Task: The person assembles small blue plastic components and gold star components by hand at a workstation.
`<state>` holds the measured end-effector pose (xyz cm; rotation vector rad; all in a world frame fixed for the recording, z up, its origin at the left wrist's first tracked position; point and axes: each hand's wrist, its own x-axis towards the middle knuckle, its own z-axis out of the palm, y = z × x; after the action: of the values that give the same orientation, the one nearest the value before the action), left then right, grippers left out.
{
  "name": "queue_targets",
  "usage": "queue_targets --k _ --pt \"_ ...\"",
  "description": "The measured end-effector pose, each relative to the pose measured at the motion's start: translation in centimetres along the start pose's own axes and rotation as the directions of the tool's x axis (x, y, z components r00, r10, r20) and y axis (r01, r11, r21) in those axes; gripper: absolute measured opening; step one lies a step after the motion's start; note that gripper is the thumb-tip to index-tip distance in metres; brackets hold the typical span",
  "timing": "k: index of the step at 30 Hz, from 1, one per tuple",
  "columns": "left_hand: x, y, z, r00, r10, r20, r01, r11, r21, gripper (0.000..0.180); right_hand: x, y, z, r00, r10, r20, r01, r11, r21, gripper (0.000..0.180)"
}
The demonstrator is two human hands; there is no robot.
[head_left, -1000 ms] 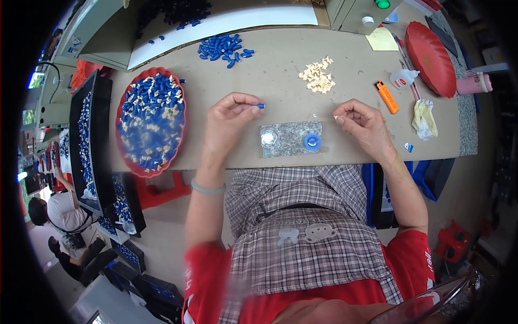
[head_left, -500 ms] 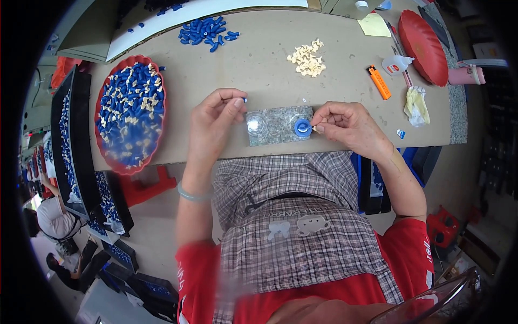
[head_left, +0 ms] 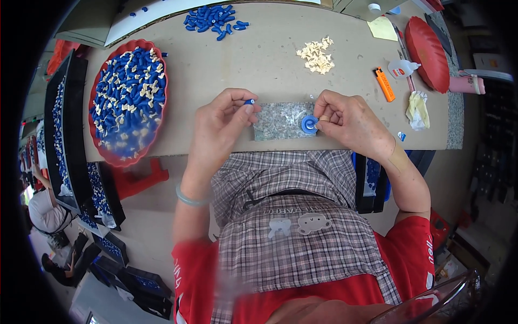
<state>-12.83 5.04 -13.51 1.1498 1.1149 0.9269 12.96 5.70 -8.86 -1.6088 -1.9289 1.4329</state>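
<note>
My left hand is closed, pinching a small curved blue plastic piece between thumb and forefinger, its pale end pointing right. Below it lies a speckled grey stone slab near the table's front edge. On the slab's right end sits a small round blue cup. My right hand is closed in a pinch, its fingertips at the cup's right rim. The fingers mostly hide the small cream-coloured piece held there.
A red scalloped tray of blue and cream pieces stands left. Farther back lie a blue pile and a cream pile. At right are an orange-handled cutter, a small white bottle, a crumpled cloth and another red tray.
My right hand has brought its fingertips in against the blue cup. The blue piece in my left hand now shows more beyond the fingertips. The whole view has shifted slightly.
</note>
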Motion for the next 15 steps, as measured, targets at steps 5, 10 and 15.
queue_targets --k 5,10,15 --pt "-0.5 0.5 0.7 0.998 0.052 0.031 -0.054 0.996 0.072 0.011 0.2 -0.8 -0.1 0.999 -0.046 0.017 0.048 0.983 -0.179 0.011" --pt "-0.8 0.3 1.3 0.987 0.143 0.079 -0.154 0.974 0.165 0.013 0.3 0.1 -0.5 0.996 -0.034 0.076 0.037 0.999 -0.033 0.013" --pt "-1.1 0.4 2.9 0.992 0.057 0.113 -0.062 0.997 0.037 0.016 0.4 1.9 -1.4 0.98 0.071 0.185 -0.137 0.918 0.373 0.018"
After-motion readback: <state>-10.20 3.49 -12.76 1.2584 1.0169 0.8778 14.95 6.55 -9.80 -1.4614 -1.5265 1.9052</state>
